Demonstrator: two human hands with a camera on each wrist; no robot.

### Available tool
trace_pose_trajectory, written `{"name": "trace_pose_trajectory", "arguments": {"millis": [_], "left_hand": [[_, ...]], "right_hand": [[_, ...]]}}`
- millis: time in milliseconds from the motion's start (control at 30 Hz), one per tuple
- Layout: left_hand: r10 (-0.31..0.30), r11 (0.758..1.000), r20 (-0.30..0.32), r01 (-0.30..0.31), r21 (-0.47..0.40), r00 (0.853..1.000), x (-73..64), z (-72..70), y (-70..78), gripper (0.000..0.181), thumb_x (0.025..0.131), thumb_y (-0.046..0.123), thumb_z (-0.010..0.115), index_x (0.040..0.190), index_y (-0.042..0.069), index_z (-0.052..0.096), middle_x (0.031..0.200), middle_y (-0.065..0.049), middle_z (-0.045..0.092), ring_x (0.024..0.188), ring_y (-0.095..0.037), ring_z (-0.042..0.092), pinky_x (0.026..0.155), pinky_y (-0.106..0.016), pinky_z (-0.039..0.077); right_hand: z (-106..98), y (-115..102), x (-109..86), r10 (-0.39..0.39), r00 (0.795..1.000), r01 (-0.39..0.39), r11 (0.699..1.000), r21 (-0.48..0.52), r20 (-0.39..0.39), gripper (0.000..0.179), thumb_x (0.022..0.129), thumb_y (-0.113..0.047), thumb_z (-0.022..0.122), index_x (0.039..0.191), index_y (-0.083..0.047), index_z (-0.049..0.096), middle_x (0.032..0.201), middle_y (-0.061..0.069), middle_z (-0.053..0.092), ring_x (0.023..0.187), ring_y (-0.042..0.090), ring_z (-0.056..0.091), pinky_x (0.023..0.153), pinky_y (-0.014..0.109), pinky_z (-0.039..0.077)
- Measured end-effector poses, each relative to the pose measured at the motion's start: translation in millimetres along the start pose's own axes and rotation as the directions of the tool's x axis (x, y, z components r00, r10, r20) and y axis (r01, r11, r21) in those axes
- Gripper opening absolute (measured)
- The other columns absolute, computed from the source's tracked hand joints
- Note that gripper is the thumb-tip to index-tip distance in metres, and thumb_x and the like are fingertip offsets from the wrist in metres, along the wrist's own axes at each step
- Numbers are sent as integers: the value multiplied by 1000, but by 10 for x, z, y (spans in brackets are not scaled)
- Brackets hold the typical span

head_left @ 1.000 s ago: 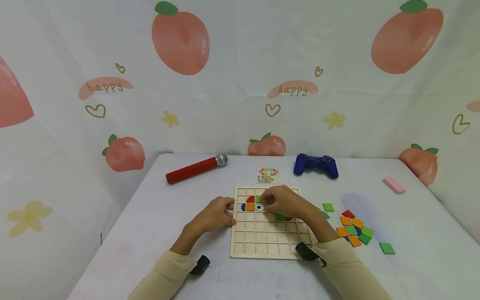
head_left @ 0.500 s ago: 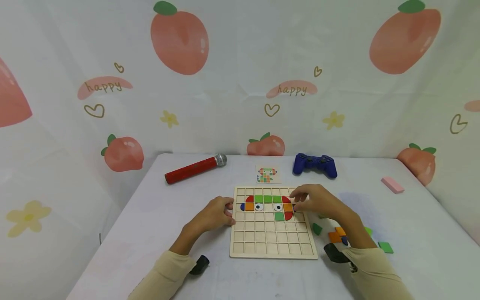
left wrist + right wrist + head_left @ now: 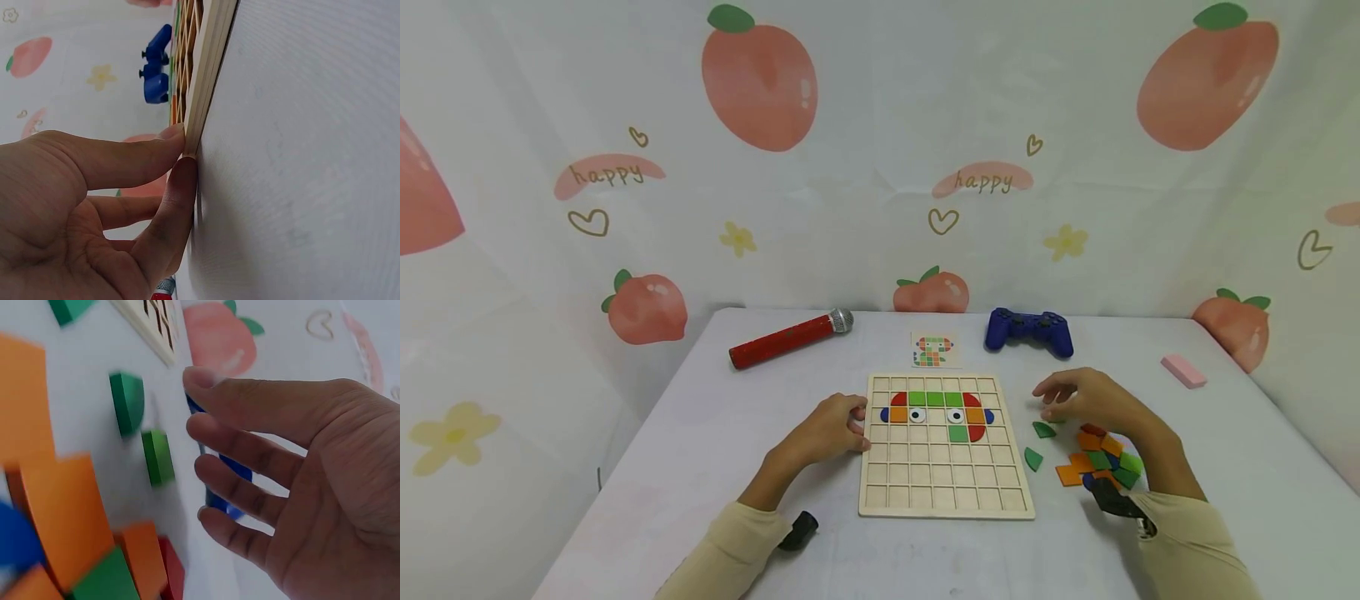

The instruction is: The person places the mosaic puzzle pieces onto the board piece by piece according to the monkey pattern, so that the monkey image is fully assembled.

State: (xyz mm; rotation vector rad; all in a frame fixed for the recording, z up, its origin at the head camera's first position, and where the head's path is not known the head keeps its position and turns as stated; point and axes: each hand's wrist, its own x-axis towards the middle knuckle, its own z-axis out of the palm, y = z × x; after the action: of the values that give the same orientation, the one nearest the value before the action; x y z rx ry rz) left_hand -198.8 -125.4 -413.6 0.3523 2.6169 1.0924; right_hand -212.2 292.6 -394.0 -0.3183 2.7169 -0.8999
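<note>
A wooden grid board (image 3: 936,475) lies on the table, with red, green, orange, blue and white eye-patterned tiles set in its upper rows. My left hand (image 3: 831,429) pinches the board's left edge; in the left wrist view, the thumb and a finger (image 3: 181,181) meet at the rim. To the board's right, my right hand (image 3: 1093,402) hovers with loosely bent fingers and holds nothing. Under and beside it lie a green quarter-round tile (image 3: 1043,429), a second green quarter-round tile (image 3: 1033,458) and a green square tile (image 3: 159,457), partly hidden in the head view.
A pile of loose orange, green, red and blue tiles (image 3: 1090,442) lies below the right hand. Behind the board is a pattern card (image 3: 935,350), between a red microphone (image 3: 790,339) and a blue game controller (image 3: 1030,332). A pink block (image 3: 1183,371) sits farther right.
My right hand has left the board and moved right, toward the loose tiles. More tiles show in the upper rows, including a blue one at the right end. My left hand stays put.
</note>
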Motion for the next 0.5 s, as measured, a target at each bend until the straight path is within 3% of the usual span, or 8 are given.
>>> {"name": "trace_pose_trajectory", "arguments": {"millis": [200,500], "left_hand": [[1,1000,1,-1,1,1000,0,2,-4,67,84,1,87,143,-9,58,106,-9,58,90,-17,60,79,-29,56],[0,1000,2,0,-4,1000,11,2,-22,67,84,0,87,144,-9,57,108,-9,58,91,-17,60,81,-29,56]], "right_hand": [[-120,224,-113,41,999,-41,999,7,1,38,92,-21,79,126,-5,74,108,6,73,92,21,66,82,37,54],[-256,449,-264,48,999,-48,999,8,-12,38,89,-14,76,125,-4,75,116,10,73,105,27,64,90,45,55]]}}
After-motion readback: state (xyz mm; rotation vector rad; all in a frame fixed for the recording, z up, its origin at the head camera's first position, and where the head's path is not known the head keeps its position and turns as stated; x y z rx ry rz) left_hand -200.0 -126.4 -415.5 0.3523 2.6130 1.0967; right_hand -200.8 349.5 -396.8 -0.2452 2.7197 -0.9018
